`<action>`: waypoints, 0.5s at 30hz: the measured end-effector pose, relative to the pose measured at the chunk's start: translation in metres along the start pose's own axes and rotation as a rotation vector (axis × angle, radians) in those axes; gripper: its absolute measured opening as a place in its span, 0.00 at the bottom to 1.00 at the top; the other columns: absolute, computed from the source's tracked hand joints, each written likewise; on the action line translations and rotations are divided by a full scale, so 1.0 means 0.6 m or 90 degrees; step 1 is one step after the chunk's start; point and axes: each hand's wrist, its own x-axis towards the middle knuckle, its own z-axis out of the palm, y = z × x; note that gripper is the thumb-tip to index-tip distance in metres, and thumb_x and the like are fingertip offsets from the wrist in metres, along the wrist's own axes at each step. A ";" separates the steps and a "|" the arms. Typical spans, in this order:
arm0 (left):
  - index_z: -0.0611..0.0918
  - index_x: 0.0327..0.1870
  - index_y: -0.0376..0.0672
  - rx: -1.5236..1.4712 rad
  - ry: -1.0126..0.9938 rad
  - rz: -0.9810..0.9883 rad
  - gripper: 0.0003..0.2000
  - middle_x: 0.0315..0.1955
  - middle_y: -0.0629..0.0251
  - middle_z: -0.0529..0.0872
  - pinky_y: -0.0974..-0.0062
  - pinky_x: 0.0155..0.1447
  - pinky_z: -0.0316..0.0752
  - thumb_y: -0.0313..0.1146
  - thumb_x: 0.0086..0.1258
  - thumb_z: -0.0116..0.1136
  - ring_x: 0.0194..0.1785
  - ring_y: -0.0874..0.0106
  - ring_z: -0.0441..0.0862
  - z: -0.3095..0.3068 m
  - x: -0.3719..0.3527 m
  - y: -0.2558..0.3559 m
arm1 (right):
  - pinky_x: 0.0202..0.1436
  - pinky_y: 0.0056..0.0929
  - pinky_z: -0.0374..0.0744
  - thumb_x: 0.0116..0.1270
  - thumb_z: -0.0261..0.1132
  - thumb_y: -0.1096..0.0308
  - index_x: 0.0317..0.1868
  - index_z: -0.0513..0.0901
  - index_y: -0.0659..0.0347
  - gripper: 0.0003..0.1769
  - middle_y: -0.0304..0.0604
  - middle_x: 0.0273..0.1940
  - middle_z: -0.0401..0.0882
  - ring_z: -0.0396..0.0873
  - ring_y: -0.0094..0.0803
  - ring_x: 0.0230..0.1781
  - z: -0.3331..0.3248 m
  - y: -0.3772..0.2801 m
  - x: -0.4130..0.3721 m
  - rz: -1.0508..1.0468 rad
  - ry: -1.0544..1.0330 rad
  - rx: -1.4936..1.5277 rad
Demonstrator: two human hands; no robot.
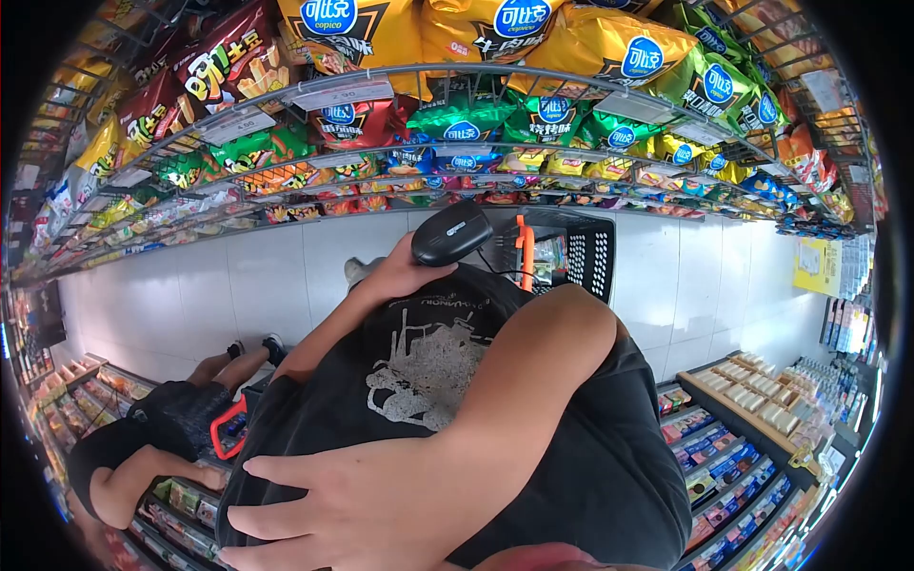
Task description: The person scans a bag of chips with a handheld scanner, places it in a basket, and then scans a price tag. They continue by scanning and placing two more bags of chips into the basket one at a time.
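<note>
My left hand (386,278) reaches forward and grips a black handheld barcode scanner (450,233), whose cable runs toward the basket. My right hand (352,514) lies across my black printed T-shirt (428,371) at the bottom of the view. Its fingers are spread and point left, with nothing in them. My right forearm bends at the elbow over my chest. The scanner hovers in front of the lower snack shelves.
Wire shelves of snack bags (457,124) curve across the top. A black shopping basket with an orange handle (571,249) stands on the white tiled floor (238,276). Another person (143,443) crouches at the left by a low shelf. More stocked shelves (743,438) are at the right.
</note>
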 end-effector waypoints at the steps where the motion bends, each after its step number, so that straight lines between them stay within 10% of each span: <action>1: 0.80 0.58 0.37 0.003 0.001 0.002 0.20 0.47 0.67 0.87 0.76 0.60 0.73 0.25 0.65 0.71 0.51 0.79 0.78 -0.002 -0.001 -0.001 | 0.60 0.56 0.71 0.68 0.57 0.45 0.27 0.92 0.51 0.24 0.51 0.68 0.70 0.68 0.50 0.65 0.010 0.001 -0.003 -0.006 -0.037 -0.025; 10: 0.80 0.57 0.37 0.047 -0.033 -0.004 0.20 0.47 0.66 0.87 0.75 0.59 0.73 0.27 0.65 0.71 0.51 0.79 0.79 -0.043 -0.017 0.012 | 0.50 0.48 0.78 0.52 0.69 0.62 0.17 0.83 0.58 0.12 0.44 0.60 0.79 0.75 0.45 0.56 0.022 0.025 0.030 -0.038 0.086 0.068; 15: 0.80 0.57 0.37 0.039 -0.014 0.003 0.20 0.46 0.66 0.87 0.76 0.59 0.73 0.27 0.64 0.71 0.50 0.79 0.79 -0.074 -0.039 0.009 | 0.58 0.55 0.74 0.62 0.62 0.50 0.22 0.88 0.53 0.19 0.49 0.64 0.75 0.70 0.49 0.62 0.047 0.039 0.042 -0.036 0.046 0.031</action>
